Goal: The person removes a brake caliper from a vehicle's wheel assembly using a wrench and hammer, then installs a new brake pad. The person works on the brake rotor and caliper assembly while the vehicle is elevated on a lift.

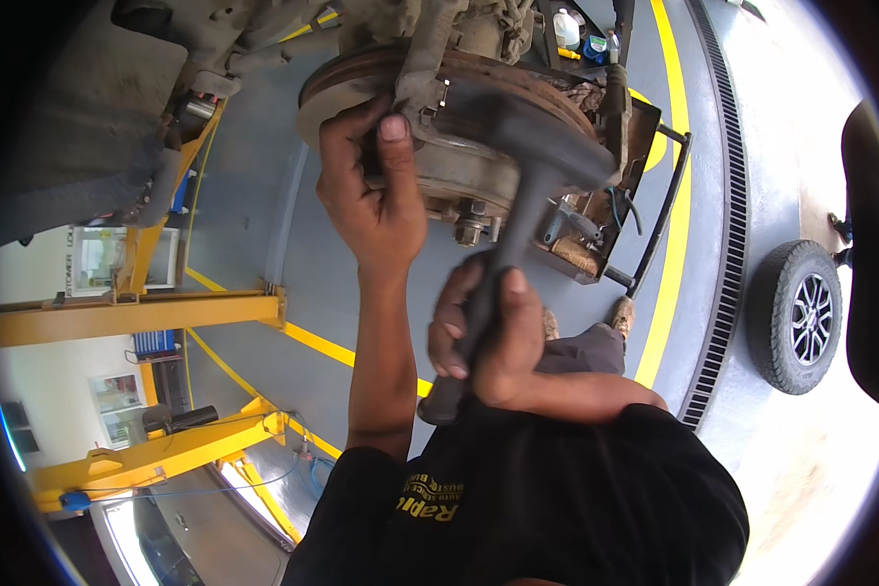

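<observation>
My right hand is wrapped around the handle of a black mallet. The mallet's head is raised in front of a rusty-edged brake disc, slightly blurred, and hides part of it. At the disc's left side my left hand is closed, thumb up, against the lower end of the caliper bracket. A dark piece shows between thumb and fingers, but I cannot make out what it is. Below the disc, the hub carries a large nut.
To the right of the hub stands a metal tool cart with tools and a bar handle. Bottles sit on it at the back. A wheel lies beyond the floor drain. Yellow lift arms extend on the left.
</observation>
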### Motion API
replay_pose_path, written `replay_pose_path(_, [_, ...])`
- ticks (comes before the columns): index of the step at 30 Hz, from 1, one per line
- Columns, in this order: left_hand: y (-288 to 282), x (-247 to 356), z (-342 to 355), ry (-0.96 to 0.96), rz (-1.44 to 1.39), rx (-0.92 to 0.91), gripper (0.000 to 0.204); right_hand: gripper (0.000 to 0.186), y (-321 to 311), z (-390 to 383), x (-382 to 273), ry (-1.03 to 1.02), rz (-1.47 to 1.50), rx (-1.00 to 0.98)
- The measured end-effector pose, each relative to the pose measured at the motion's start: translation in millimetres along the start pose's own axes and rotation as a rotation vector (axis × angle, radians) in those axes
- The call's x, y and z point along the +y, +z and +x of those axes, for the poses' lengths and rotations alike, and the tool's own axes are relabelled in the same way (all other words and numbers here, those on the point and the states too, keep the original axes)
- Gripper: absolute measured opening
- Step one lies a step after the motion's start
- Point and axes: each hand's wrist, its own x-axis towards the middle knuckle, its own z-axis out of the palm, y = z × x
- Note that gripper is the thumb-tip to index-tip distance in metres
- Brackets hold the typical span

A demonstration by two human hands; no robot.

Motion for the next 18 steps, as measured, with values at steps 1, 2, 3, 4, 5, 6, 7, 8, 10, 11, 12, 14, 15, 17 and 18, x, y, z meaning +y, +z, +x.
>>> replay_pose_path(1, [-1,-1,1,-0.011,-0.01,-0.014,0.024,0.053,20,11,2,0.066,-0.062,-0.022])
replay_pose_path(2, [-1,-2,1,-0.022,-0.02,-0.027,0.024,0.053,20,11,-1,0.056,-0.072,-0.033])
replay_pose_path(3, [-1,-2,2,-0.033,-0.03,-0.042,0.024,0.053,18,11,-3,0.045,-0.082,-0.044])
replay_pose_path(4, [-3,-2,2,-0.026,-0.009,-0.04,0.024,0.053,16,7,0,0.02,-0.017,-0.007])
replay_pose_path(5, [-4,-1,3,-0.019,0.012,-0.038,0.024,0.053,12,1,4,-0.006,0.048,0.031])
replay_pose_path(6, [-5,-1,3,-0.012,0.033,-0.036,0.024,0.053,10,-2,8,-0.033,0.113,0.069])
replay_pose_path(7, [-3,-1,3,-0.005,0.012,-0.027,0.024,0.053,10,-2,11,-0.043,0.045,0.068])
replay_pose_path(8, [0,-2,4,0.002,-0.009,-0.019,0.023,0.053,12,0,16,-0.053,-0.023,0.067])
replay_pose_path(10, [-1,-1,3,-0.014,-0.03,-0.01,0.023,0.055,32,9,10,0.025,-0.077,0.007])
replay_pose_path(11, [-2,0,3,-0.035,-0.042,-0.014,0.023,0.056,34,11,5,0.031,-0.07,-0.017])
replay_pose_path(12, [-3,0,2,-0.056,-0.053,-0.018,0.023,0.055,31,9,0,0.063,-0.046,-0.016])
replay_pose_path(14, [-2,-1,2,-0.024,-0.017,-0.019,0.023,0.054,25,6,0,0.048,0.09,0.021])
replay_pose_path(15, [-1,-1,2,-0.008,0.004,-0.02,0.023,0.054,23,3,6,0.009,0.2,0.055])
replay_pose_path(17, [0,2,2,-0.034,-0.017,-0.04,0.022,0.053,25,3,20,-0.058,0.18,0.097])
replay_pose_path(18, [0,4,3,-0.047,-0.026,-0.051,0.022,0.053,29,6,27,-0.077,0.049,0.108])
